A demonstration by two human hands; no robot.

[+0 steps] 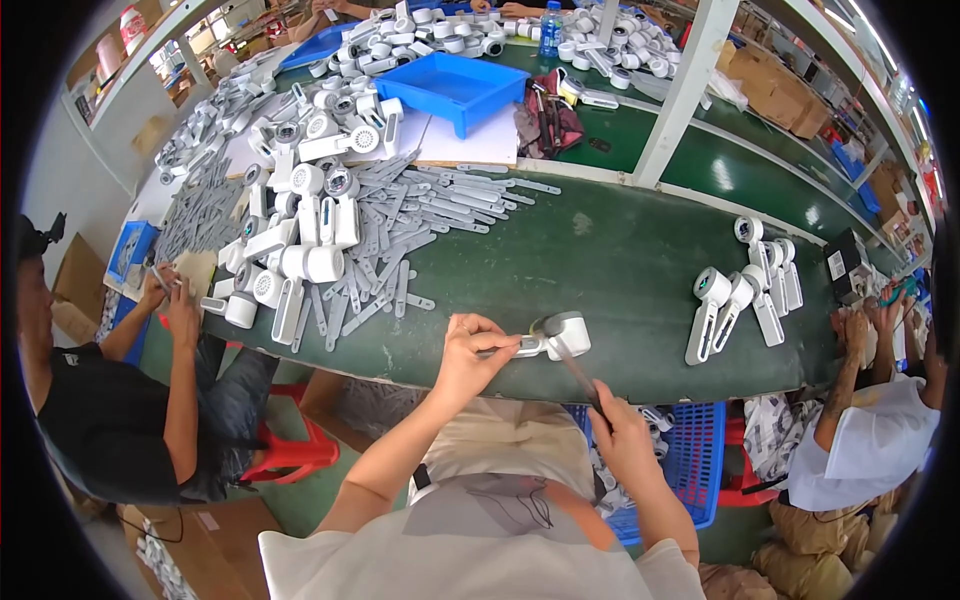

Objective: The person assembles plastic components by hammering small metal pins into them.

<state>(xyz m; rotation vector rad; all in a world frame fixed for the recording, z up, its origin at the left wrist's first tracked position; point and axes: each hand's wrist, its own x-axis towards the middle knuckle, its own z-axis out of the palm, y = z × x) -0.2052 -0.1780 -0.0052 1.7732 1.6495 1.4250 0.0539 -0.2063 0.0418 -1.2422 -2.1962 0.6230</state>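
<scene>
At the near edge of the green table, my left hand grips the handle of a white and grey handheld fan. The fan lies with its round head toward the right. My right hand is closed around a long metal tool with a dark handle. The tool slants up and left, its far end at the fan's head; blur hides the exact shape of that end. Left of my hands lie many loose grey strips and a pile of white fans.
Several fans lie at the right of the table. A blue tray, a blue bottle and more fans are at the back. A blue basket stands below the near edge. People work at left and right.
</scene>
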